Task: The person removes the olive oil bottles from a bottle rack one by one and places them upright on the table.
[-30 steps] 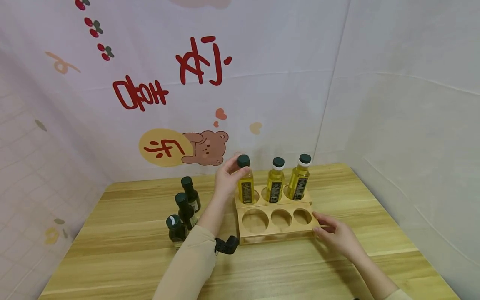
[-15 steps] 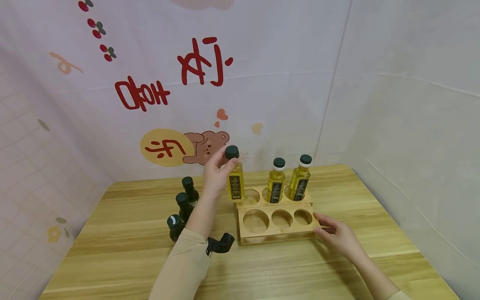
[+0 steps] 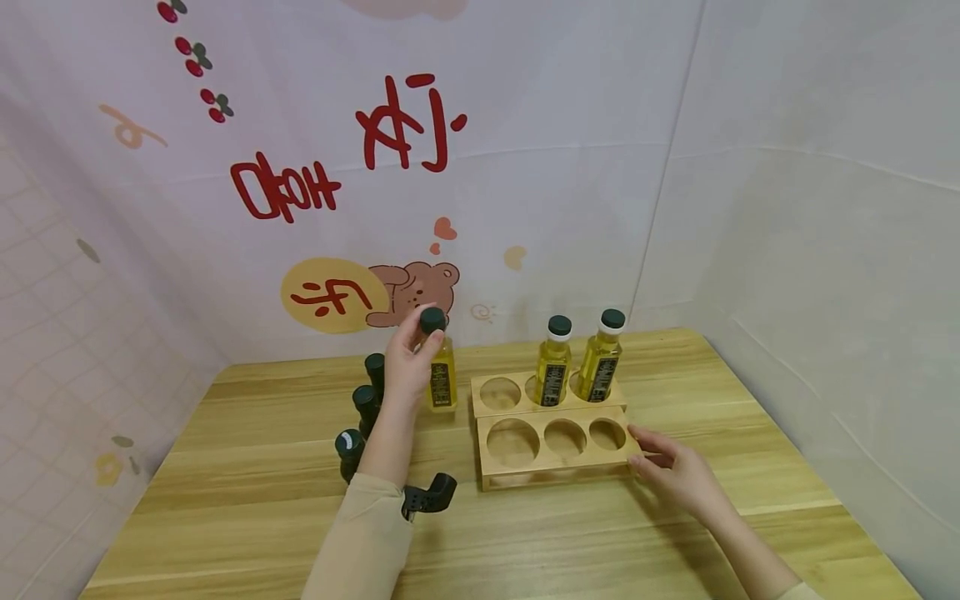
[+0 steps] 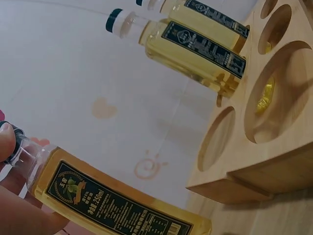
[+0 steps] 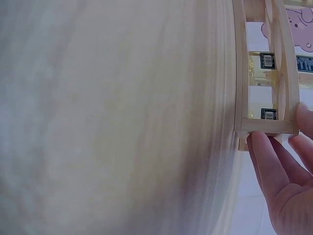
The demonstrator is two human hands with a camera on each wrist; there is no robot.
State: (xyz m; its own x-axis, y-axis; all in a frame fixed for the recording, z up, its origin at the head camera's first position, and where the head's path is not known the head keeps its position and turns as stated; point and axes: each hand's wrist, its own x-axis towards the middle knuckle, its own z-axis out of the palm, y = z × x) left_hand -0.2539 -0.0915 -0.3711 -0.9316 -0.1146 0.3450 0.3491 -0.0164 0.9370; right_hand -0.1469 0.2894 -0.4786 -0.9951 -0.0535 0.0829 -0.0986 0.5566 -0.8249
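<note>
By its dark green cap, my left hand [image 3: 408,367] holds a bottle of yellow oil [image 3: 442,382] upright, left of a two-tier wooden bottle rack [image 3: 551,462]. Whether its base touches the table, I cannot tell. The left wrist view shows its black label [image 4: 112,200] facing the camera. Two similar oil bottles, a middle one [image 3: 552,379] and a right one [image 3: 599,367], stand in the rack's back row. The back left hole and all the front holes hold no bottle. My right hand [image 3: 684,477] grips the rack's right end with thumb and fingers.
Three dark bottles with green caps, the front one [image 3: 349,454] nearest me, stand left of my left forearm, which partly hides them. The wooden table [image 3: 555,542] meets a printed white cloth [image 3: 555,183] at the back. A black wrist device [image 3: 431,493] sticks out from my left sleeve.
My left hand has lifted the oil bottle out of the rack's back left hole, carried it left and lowered it beside the rack. The right hand and the rack have stayed put.
</note>
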